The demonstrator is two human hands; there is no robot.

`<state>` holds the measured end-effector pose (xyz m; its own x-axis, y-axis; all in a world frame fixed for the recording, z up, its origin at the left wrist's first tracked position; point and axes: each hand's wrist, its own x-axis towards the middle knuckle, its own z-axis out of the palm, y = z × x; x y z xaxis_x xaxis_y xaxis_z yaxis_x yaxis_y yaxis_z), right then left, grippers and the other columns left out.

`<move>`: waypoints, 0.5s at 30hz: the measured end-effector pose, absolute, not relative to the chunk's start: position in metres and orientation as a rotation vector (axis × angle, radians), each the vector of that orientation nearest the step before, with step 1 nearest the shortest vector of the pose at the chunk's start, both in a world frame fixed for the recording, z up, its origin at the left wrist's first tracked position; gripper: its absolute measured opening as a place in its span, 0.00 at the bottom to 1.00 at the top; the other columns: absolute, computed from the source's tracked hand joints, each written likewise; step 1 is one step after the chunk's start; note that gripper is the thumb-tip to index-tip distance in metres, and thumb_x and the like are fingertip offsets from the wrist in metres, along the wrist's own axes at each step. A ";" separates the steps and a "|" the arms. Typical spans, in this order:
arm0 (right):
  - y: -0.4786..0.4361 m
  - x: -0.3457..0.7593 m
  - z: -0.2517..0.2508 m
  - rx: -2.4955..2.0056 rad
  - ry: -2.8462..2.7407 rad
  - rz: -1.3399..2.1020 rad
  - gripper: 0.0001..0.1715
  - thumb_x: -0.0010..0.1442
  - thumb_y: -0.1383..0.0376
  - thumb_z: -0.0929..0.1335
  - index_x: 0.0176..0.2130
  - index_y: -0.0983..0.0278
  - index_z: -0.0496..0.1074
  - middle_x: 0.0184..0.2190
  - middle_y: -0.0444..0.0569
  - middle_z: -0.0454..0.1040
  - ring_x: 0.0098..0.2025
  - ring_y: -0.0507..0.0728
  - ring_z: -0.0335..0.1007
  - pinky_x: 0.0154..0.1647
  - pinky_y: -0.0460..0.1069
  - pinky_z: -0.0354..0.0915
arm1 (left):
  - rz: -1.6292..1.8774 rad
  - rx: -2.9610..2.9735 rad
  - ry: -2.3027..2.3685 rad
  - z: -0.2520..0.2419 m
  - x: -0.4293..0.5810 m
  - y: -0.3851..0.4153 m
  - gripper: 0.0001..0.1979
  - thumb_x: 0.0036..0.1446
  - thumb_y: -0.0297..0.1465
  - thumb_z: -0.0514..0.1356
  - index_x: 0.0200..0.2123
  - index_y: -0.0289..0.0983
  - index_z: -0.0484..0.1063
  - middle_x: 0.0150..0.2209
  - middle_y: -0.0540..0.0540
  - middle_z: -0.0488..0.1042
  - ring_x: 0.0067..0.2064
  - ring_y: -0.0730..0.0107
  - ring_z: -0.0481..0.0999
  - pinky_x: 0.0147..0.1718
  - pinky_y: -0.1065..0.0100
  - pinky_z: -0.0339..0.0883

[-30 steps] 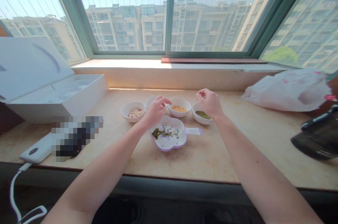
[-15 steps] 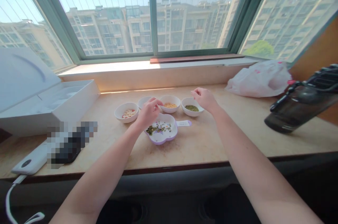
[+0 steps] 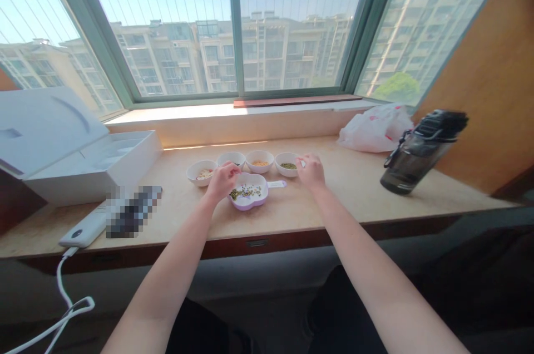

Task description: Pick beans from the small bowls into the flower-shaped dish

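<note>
Pale stone worktop [image 3: 267, 226], left hand [image 3: 222, 181] curled over lilac-rimmed dish [image 3: 246, 207], right hand [image 3: 311, 171] loosely bent beside white bowl [image 3: 281, 173], any grip unclear, tall window [image 3: 236, 25] behind

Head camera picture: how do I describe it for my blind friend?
Two bare hands reach over a stone window ledge. The left hand is above a purple-rimmed dish holding green beans, and the right hand is beside four small white bowls.
</note>
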<state>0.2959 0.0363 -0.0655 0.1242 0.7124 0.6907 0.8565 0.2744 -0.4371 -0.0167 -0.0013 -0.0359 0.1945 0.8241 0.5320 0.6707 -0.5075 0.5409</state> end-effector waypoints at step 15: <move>0.021 0.263 -0.054 -1.361 -1.765 -0.199 0.11 0.65 0.64 0.63 0.39 0.64 0.75 0.44 0.61 0.77 0.49 0.67 0.69 0.55 0.59 0.61 | 0.801 2.521 1.238 -0.032 -0.007 -0.004 0.10 0.53 0.26 0.59 0.35 0.39 0.81 0.37 0.44 0.81 0.38 0.64 0.77 0.40 0.67 0.69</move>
<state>0.2635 0.0207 -0.0538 -0.0197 0.7069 0.7071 0.8463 0.3883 -0.3646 -0.0075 -0.0038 -0.0317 0.4964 0.7830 0.3749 0.6625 -0.6208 0.4193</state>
